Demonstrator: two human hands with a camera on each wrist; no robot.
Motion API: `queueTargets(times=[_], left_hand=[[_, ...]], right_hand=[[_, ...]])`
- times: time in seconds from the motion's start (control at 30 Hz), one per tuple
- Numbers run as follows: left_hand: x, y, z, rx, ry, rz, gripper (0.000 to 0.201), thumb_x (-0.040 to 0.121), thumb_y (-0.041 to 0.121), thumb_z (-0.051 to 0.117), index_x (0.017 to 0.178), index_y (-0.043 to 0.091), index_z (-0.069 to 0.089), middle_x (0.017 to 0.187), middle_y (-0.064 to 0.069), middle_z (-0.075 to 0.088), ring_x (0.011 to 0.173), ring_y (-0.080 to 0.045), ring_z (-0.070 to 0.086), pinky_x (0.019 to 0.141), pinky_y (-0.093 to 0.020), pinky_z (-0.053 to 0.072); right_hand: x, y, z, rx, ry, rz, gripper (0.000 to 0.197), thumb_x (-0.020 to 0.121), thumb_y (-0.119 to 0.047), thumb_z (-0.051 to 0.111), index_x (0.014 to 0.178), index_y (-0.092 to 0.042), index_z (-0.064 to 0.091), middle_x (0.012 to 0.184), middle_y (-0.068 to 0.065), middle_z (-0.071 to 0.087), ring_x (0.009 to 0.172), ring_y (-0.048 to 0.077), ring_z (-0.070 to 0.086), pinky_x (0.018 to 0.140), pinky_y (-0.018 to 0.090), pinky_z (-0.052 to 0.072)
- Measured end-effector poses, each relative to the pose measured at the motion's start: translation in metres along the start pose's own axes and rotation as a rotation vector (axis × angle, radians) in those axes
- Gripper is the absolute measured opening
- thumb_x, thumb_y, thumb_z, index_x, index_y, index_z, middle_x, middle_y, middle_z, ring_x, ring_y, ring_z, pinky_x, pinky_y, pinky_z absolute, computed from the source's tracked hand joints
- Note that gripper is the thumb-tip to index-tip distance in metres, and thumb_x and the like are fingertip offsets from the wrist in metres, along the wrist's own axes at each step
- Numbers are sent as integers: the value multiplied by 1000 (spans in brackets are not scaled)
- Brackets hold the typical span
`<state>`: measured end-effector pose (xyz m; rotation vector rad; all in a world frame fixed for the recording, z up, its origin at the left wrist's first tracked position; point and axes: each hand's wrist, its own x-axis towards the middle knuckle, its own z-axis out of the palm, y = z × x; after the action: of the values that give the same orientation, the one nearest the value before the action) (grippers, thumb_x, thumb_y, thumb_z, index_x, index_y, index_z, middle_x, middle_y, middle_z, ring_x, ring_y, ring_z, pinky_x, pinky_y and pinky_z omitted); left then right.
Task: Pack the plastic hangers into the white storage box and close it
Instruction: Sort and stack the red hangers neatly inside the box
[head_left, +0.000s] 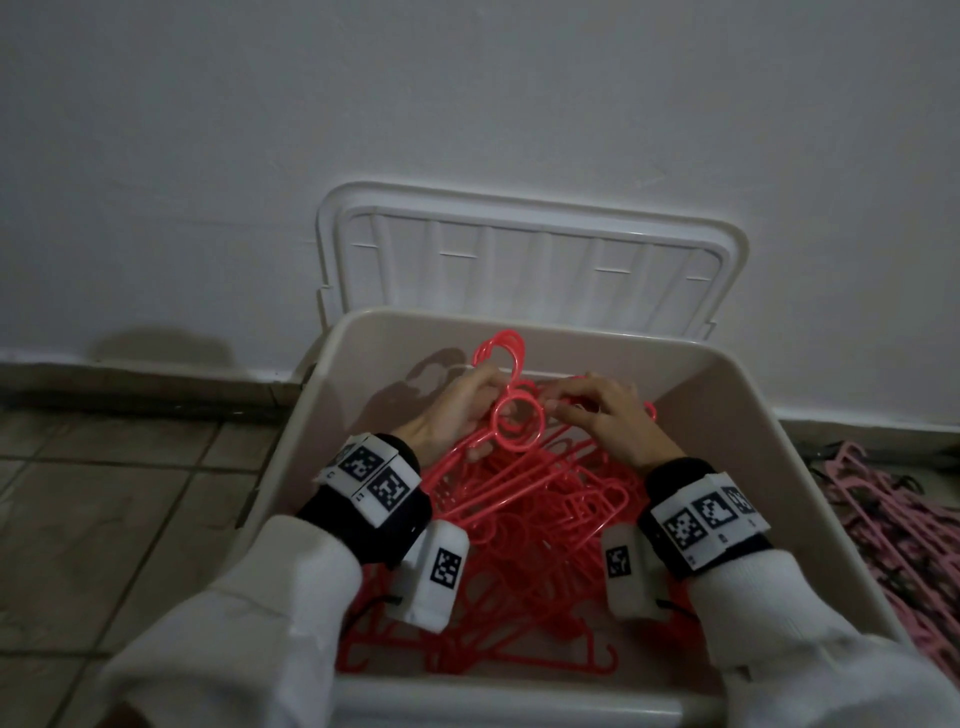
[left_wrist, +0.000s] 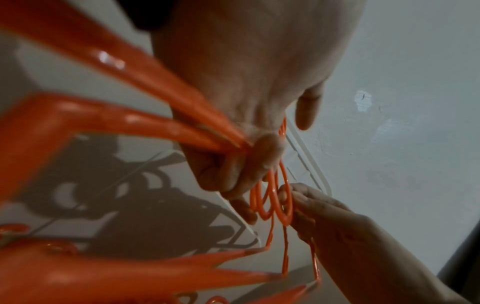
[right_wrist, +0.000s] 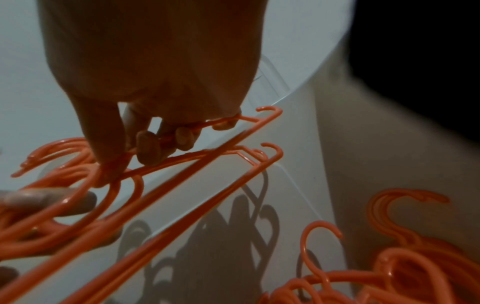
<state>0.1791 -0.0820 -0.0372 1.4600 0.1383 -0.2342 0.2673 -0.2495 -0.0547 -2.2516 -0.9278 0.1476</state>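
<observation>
A white storage box (head_left: 737, 415) stands open on the floor against the wall, its lid (head_left: 519, 254) leaning upright behind it. Inside lies a heap of red plastic hangers (head_left: 524, 561). My left hand (head_left: 457, 410) grips a small bunch of red hangers (head_left: 511, 395) near their necks, above the heap at the far side of the box. My right hand (head_left: 597, 410) pinches the same bunch from the right. In the left wrist view the fingers (left_wrist: 233, 170) curl round the hanger arms. In the right wrist view fingertips (right_wrist: 149, 148) pinch a thin hanger bar (right_wrist: 207, 156).
A pile of pink hangers (head_left: 893, 525) lies on the floor to the right of the box. Brown floor tiles (head_left: 104, 509) spread to the left. The white wall (head_left: 467, 104) rises directly behind the lid.
</observation>
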Motion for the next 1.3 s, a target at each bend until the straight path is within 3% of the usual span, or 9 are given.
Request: queueTargets(times=[0.1, 0.27, 0.43, 0.57, 0.7, 0.77, 0.93, 1.13, 1.3], left_hand=[[6, -3, -3, -7, 73, 6, 33, 92, 16, 27, 92, -5, 53, 65, -15, 48, 31, -12, 38, 31, -17, 32], [3, -4, 0, 155, 96, 11, 30, 100, 11, 32, 86, 3, 57, 52, -3, 63, 35, -11, 53, 40, -19, 45], [9, -9, -6, 388, 193, 49, 34, 102, 18, 32, 114, -4, 55, 116, -23, 61, 96, -22, 54, 94, -40, 42], [11, -9, -9, 455, 230, 81, 35, 103, 17, 30, 119, 1, 56, 113, -10, 58, 99, -15, 52, 77, -20, 39], [9, -10, -10, 404, 276, 118, 25, 102, 16, 31, 102, 12, 57, 77, 3, 56, 50, 9, 57, 51, -6, 42], [8, -10, -8, 409, 264, 103, 27, 102, 15, 32, 91, 14, 57, 77, 7, 52, 48, 4, 55, 52, -5, 41], [9, -7, -3, 296, 179, 107, 30, 102, 13, 32, 111, -2, 56, 79, -3, 59, 43, 1, 55, 55, -10, 45], [5, -7, -1, 350, 125, 132, 14, 96, 13, 47, 97, 9, 60, 74, -3, 62, 47, -8, 57, 51, -21, 48], [1, -8, -15, 1141, 482, 131, 34, 97, 44, 37, 108, 15, 52, 104, -11, 64, 97, -31, 60, 69, -32, 34]], right_hand=[[0, -2, 0, 27, -1, 32, 13, 73, -59, 48, 74, -56, 61, 91, -24, 65, 101, 12, 57, 100, 55, 32], [-2, -2, -2, 20, 14, 20, 15, 81, -45, 55, 68, -52, 60, 81, -17, 66, 93, 14, 57, 99, 56, 31], [-2, 0, 4, -29, -6, -46, 30, 68, -66, 39, 72, -45, 59, 76, 4, 67, 72, 7, 48, 93, 51, 35], [-4, -4, 1, -18, 30, -59, 21, 79, -53, 53, 79, -37, 67, 78, -18, 64, 77, -5, 49, 93, 52, 35], [-5, -5, 3, -24, -9, -101, 40, 73, -61, 48, 84, -30, 72, 79, -22, 64, 79, -1, 52, 89, 51, 39], [-4, -2, 9, -69, 12, -112, 41, 74, -62, 41, 85, -35, 69, 81, -23, 62, 82, 5, 52, 89, 52, 40], [-1, 7, 7, 42, 165, -99, 29, 82, -43, 51, 89, -21, 69, 86, -7, 64, 81, 10, 54, 77, 38, 45], [0, 9, 9, 140, 238, -100, 16, 80, -20, 69, 89, -16, 57, 86, -4, 57, 77, 3, 51, 69, 8, 39], [-4, 8, 2, 117, 284, -127, 11, 75, -18, 64, 83, -17, 57, 83, -7, 54, 80, -10, 49, 74, 4, 34]])
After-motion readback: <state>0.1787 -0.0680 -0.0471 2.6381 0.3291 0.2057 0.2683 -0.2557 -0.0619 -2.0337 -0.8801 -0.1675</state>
